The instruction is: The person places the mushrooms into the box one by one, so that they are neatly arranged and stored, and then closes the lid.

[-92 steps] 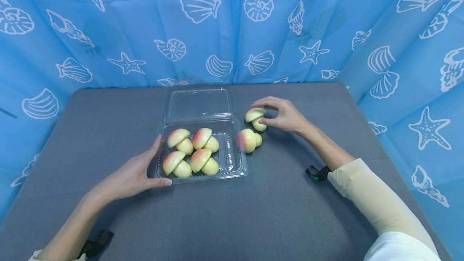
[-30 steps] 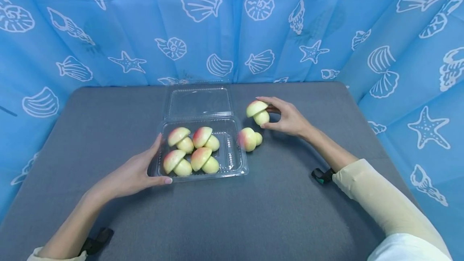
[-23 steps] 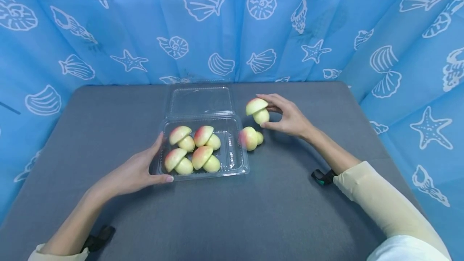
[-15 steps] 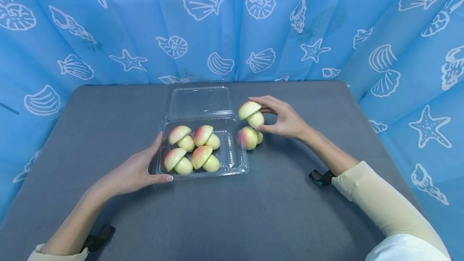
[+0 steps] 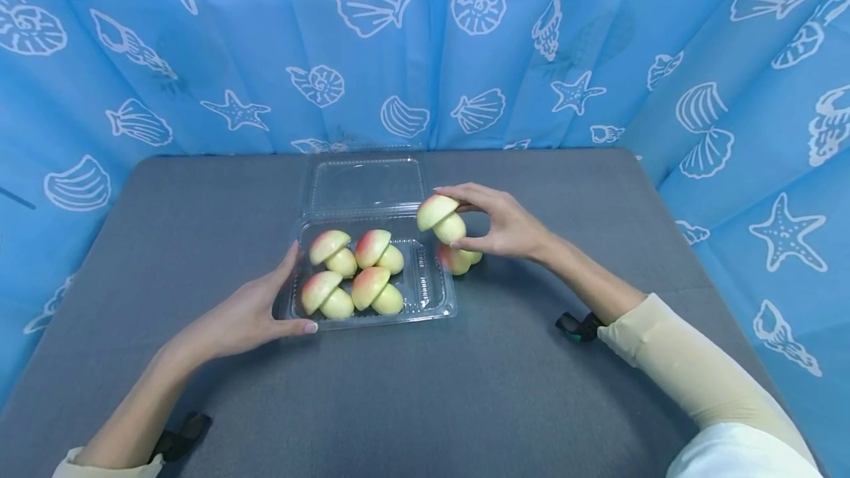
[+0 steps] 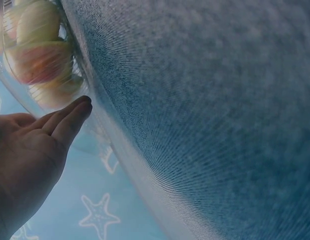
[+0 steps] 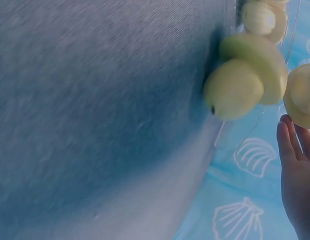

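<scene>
My right hand (image 5: 494, 226) pinches a mushroom-shaped piece (image 5: 438, 218), pale yellow-green with a red blush on its cap. It is raised at the back right part of a clear plastic box (image 5: 434, 301), overlapping the rim in the head view. Several matching mushrooms (image 5: 370, 290) lie tilted in the left part of the box. One more mushroom (image 7: 235, 87) lies on the table just right of the box, partly hidden by the right hand in the head view. My left hand (image 5: 239, 319) rests with straight fingers (image 6: 69, 120) against the box's left side, thumb at its near-left corner.
The box's hinged clear lid (image 5: 365, 186) lies folded back behind it. A grey cloth covers the table (image 5: 425, 397). Close behind the table hangs a blue curtain (image 5: 265, 43) with white shell prints. Dark straps (image 5: 578, 327) are on both wrists.
My right hand has lifted a mushroom off the table at the back right and carried it left, over to the box's right edge. The left hand has stayed at the box.
</scene>
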`<state>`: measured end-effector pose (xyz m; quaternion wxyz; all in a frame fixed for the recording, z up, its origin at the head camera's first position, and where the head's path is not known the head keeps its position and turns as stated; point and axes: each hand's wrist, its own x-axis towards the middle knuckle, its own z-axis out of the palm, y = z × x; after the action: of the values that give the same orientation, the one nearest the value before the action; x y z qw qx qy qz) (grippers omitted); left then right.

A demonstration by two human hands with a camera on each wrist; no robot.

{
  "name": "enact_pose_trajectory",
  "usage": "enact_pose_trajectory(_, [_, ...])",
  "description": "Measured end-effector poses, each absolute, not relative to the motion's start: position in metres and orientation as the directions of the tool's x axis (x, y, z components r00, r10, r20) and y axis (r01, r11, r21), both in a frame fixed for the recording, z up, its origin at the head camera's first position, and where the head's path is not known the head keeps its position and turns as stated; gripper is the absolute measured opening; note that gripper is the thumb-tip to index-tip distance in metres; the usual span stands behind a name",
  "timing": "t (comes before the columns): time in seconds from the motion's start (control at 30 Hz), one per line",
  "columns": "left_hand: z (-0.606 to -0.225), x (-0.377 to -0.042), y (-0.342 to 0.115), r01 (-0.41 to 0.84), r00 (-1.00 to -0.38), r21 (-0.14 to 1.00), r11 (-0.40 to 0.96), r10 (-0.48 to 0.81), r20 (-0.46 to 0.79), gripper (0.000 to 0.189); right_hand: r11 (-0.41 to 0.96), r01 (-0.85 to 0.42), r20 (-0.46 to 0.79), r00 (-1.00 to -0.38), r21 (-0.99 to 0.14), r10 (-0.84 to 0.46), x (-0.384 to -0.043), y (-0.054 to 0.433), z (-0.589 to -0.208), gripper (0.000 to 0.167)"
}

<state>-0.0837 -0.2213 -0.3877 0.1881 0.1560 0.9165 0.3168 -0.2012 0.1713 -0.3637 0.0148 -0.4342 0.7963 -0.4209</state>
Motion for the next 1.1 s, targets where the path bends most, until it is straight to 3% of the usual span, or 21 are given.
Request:
enact_pose_trajectory(0.27, [-0.387,-0.084,-0.22,0.159,-0.883,0.631,0.759,0.395,-0.254,0.122,0.225,-0.72,0.354,-0.558,-0.657,-0.751,-0.207,0.161,-0.377,0.075])
enact_pose_trajectory(0.8, [-0.386,-0.082,-0.22,0.159,-0.877,0.629,0.761,0.402,-0.263,0.125,0.355,-0.72,0.251,-0.587,-0.596,-0.77,-0.204,0.142,-0.381,0.074])
enact_pose_trajectory(1.1, [-0.385,-0.082,-0.219,0.16,-0.879,0.63,0.76,0.4,-0.259,0.125,0.354,-0.76,0.251,-0.55,-0.545,-0.796,-0.207,0.135,-0.386,0.073])
